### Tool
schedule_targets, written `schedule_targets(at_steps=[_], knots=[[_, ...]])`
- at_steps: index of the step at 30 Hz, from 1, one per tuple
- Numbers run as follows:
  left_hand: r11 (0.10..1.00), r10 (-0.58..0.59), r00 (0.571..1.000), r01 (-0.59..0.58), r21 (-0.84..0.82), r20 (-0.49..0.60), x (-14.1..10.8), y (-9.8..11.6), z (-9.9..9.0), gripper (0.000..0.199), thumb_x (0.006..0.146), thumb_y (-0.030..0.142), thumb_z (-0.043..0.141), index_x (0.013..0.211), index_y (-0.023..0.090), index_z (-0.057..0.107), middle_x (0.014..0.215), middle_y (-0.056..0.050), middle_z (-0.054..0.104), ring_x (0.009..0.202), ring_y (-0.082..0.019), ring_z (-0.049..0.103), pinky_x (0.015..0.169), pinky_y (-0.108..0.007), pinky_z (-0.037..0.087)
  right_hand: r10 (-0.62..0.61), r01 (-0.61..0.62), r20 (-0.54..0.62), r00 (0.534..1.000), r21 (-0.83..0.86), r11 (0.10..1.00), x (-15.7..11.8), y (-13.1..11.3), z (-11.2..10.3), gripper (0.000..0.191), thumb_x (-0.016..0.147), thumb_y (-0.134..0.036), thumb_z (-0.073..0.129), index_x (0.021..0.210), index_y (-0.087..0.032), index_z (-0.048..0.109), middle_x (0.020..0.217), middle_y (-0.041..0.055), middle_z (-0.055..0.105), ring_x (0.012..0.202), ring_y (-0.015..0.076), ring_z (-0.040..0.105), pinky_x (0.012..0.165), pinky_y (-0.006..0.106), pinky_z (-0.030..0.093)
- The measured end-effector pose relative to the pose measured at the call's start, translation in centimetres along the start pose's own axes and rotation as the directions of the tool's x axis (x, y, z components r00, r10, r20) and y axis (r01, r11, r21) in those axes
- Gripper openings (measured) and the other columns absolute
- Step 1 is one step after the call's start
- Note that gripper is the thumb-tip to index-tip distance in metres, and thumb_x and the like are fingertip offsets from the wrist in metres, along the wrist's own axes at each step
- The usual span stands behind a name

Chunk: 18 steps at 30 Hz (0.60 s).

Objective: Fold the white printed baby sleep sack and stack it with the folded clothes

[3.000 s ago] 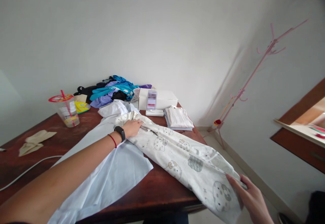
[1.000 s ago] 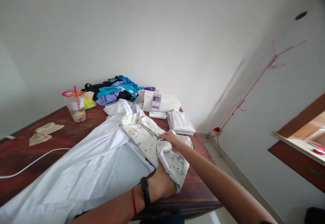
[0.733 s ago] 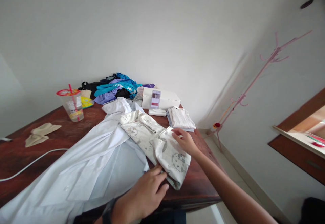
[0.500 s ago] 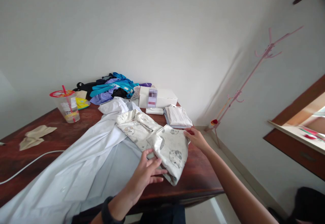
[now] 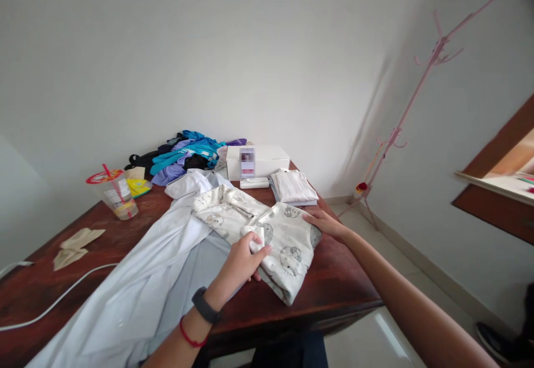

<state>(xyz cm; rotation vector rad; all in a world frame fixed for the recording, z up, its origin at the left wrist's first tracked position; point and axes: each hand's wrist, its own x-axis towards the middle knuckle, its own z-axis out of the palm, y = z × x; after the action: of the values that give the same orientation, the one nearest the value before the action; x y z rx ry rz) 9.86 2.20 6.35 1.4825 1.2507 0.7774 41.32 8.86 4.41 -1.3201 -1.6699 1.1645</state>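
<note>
Head view: the label [image 5: 247, 163] on the white cardboard box [image 5: 271, 159] is blurred, unreadable. Left arm slants in, left hand [image 5: 239, 259] pinching the left edge of a half-folded white cat-print cloth garment [image 5: 290, 245]; right hand [image 5: 328, 225] touches its opposite edge, grip unclear. Garment's on the reddish-brown wooden table [image 5: 334, 273], between both hands!

White with grey cartoon-cat print on garment [image 5: 287, 245]; white on long shirt [image 5: 133, 273]. Reddish-brown on surface [image 5: 334, 279]. Blue, lilac, black in clothes pile [image 5: 187, 153]. Red on cup lid [image 5: 97, 178], pink on coat stand [image 5: 411, 103], black on wristband [image 5: 206, 305].
</note>
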Motion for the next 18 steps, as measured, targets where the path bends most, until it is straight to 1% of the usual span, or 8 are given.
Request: schedule_targets(at_steps=[3, 6, 7, 9, 12, 15, 17, 18], knots=[[0.997, 0.041, 0.994, -0.048, -0.068, -0.098, 0.2, -1.0, 0.4, 0.022, 0.081, 0.034, 0.071, 0.097, 0.019, 0.065, 0.058, 0.002, 0.063, 0.044, -0.016, 0.060, 0.037, -0.020, 0.038, -0.019, 0.019, 0.009, 1.000, -0.006, 1.000, 0.8, 0.0, -0.2, 0.053, 0.082, -0.062, 0.069, 0.102, -0.015, 0.079, 0.105, 0.0088, 0.077, 0.099, 0.0271, 0.067, 0.091, 0.041, 0.053], [0.960, 0.056, 0.988, -0.093, -0.263, -0.144, 0.1, -1.8, 0.6, 0.020, 0.076, 0.024, 0.070, 0.096, 0.018, 0.069, 0.073, 0.000, 0.067, 0.060, -0.015, 0.062, 0.054, -0.022, 0.049, -0.012, 0.013, 0.038, 0.999, -0.021, 1.000, 1.8, -0.7, -0.7, 0.040, 0.080, -0.054, 0.073, 0.090, -0.015, 0.079, 0.092, 0.0063, 0.077, 0.086, 0.0233, 0.066, 0.082, 0.035, 0.054], [0.926, 0.024, 0.991, -0.071, -0.371, -0.130, 0.2, -1.9, 0.7, 0.024, 0.074, 0.020, 0.071, 0.098, 0.017, 0.068, 0.075, 0.000, 0.068, 0.065, -0.015, 0.063, 0.060, -0.023, 0.051, 0.007, -0.006, 0.045, 0.999, -0.031, 0.999, 2.2, -1.0, -0.8, 0.036, 0.079, -0.050, 0.074, 0.085, -0.015, 0.079, 0.086, 0.0056, 0.076, 0.080, 0.0217, 0.065, 0.076, 0.033, 0.053], [0.807, -0.078, 0.995, 0.025, -0.590, -0.065, 0.2, -2.0, 0.7, 0.036, 0.071, 0.010, 0.068, 0.106, 0.017, 0.064, 0.080, -0.002, 0.070, 0.075, -0.015, 0.066, 0.070, -0.023, 0.053, 0.064, -0.062, 0.040, 0.997, -0.043, 0.997, 2.8, -1.7, -0.9, 0.030, 0.077, -0.045, 0.077, 0.079, -0.015, 0.077, 0.076, 0.0040, 0.073, 0.070, 0.0185, 0.062, 0.066, 0.029, 0.050], [0.624, -0.236, 0.972, 0.169, -0.763, 0.023, 0.4, -1.9, 0.8, 0.059, 0.068, -0.002, 0.058, 0.123, 0.018, 0.055, 0.096, -0.005, 0.073, 0.084, -0.015, 0.069, 0.077, -0.024, 0.055, 0.144, -0.144, 0.014, 0.990, 0.041, 0.989, 3.9, -2.4, -0.6, 0.030, 0.074, -0.046, 0.079, 0.079, -0.016, 0.077, 0.076, 0.0056, 0.073, 0.068, 0.0191, 0.062, 0.062, 0.029, 0.050], [0.585, -0.300, 0.954, 0.172, -0.793, -0.015, 0.5, -1.5, 0.8, 0.083, 0.070, -0.005, 0.050, 0.144, 0.029, 0.036, 0.112, -0.004, 0.070, 0.091, -0.015, 0.071, 0.080, -0.026, 0.058, 0.196, -0.190, -0.094, 0.976, 0.070, 0.979, 5.1, -2.4, 0.1, 0.030, 0.066, -0.046, 0.087, 0.073, -0.018, 0.077, 0.075, 0.0075, 0.074, 0.075, 0.0250, 0.066, 0.070, 0.035, 0.052], [0.609, -0.307, 0.949, 0.137, -0.782, -0.073, 0.6, -1.3, 0.5, 0.093, 0.078, -0.002, 0.052, 0.152, 0.041, 0.016, 0.117, -0.002, 0.068, 0.087, -0.014, 0.071, 0.078, -0.028, 0.060, 0.213, -0.215, -0.118, 0.970, -0.006, 0.977, 5.9, -2.2, 0.7, 0.027, 0.062, -0.040, 0.090, 0.064, -0.018, 0.075, 0.068, 0.0069, 0.072, 0.075, 0.0274, 0.067, 0.074, 0.039, 0.052], [0.632, -0.300, 0.951, 0.137, -0.763, -0.078, 0.6, -1.1, 0.3, 0.094, 0.082, 0.003, 0.056, 0.153, 0.044, 0.010, 0.117, -0.001, 0.067, 0.083, -0.014, 0.072, 0.075, -0.029, 0.061, 0.219, -0.224, -0.099, 0.971, -0.040, 0.974, 6.2, -2.2, 0.9, 0.025, 0.062, -0.037, 0.090, 0.061, -0.018, 0.073, 0.065, 0.0066, 0.070, 0.074, 0.0277, 0.067, 0.074, 0.040, 0.051]])
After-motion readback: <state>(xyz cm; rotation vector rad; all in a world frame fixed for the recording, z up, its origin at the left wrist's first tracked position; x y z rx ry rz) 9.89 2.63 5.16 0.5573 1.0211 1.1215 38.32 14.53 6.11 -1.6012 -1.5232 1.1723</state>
